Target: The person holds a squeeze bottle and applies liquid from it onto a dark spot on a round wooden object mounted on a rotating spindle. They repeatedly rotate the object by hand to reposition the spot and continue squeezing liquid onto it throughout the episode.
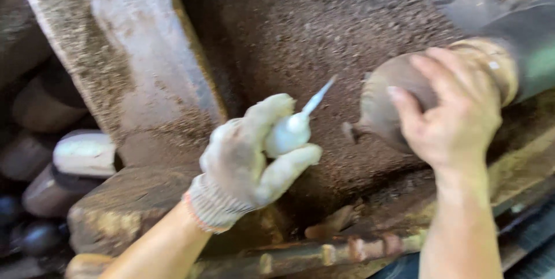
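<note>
Forearms enter from the lower edge, nearest my lens, both bare. Beyond them the largest surface is a bed of brown granular debris [300, 30] filling the upper middle, bounded on its left by a slanted, grit-coated metal beam [136, 65] whose edge runs diagonally down toward the gloved hand. A rusted rod [347, 250] crosses the lower frame under both wrists. Open room lies between the hands, over the debris. My right hand [457, 117], bare, is clamped over a rounded brown object [387, 103] seated against a dark cylinder [520, 36] at the right edge. My left hand [254, 163], in a soiled white glove, is closed around a small white tool [295, 129]; its thin tip points up-right toward the rounded object, not touching it. Blur limits finer detail.
</note>
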